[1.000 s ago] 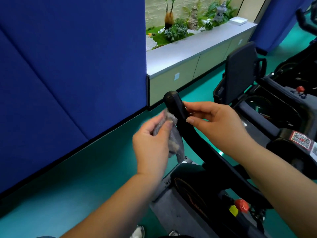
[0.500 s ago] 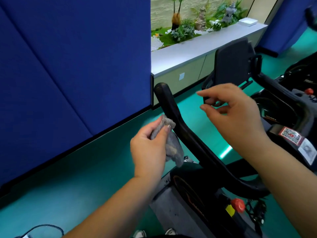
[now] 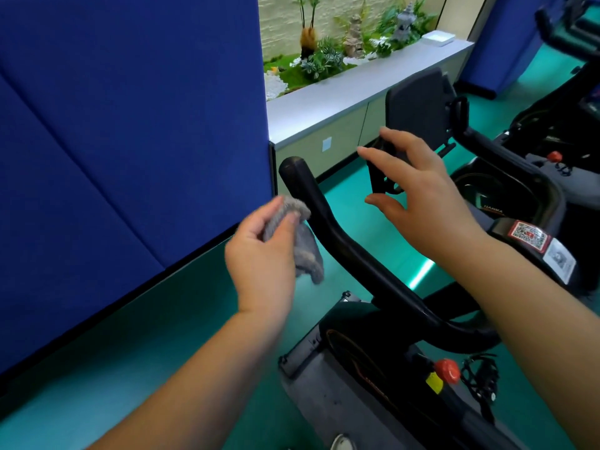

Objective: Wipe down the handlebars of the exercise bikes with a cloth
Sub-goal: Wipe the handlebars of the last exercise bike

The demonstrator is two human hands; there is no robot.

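A black exercise bike handlebar (image 3: 328, 222) rises from lower right to a rounded end at the upper middle. My left hand (image 3: 263, 258) holds a grey cloth (image 3: 303, 245) pressed against the left side of the bar, a little below its tip. My right hand (image 3: 418, 196) hovers to the right of the bar with fingers spread, holding nothing and not touching it. Behind that hand stands the bike's black console panel (image 3: 418, 105), its lower part hidden by the fingers.
A blue padded partition (image 3: 130, 125) stands close on the left. A grey-topped low cabinet (image 3: 357, 89) with plants runs behind. A red knob (image 3: 448, 371) sits on the bike frame below. Another bike (image 3: 552, 131) is at the right on the green floor.
My right hand let go of the handlebar and moved up and to the right, opening. My left hand with the cloth slid slightly down the bar's left side.
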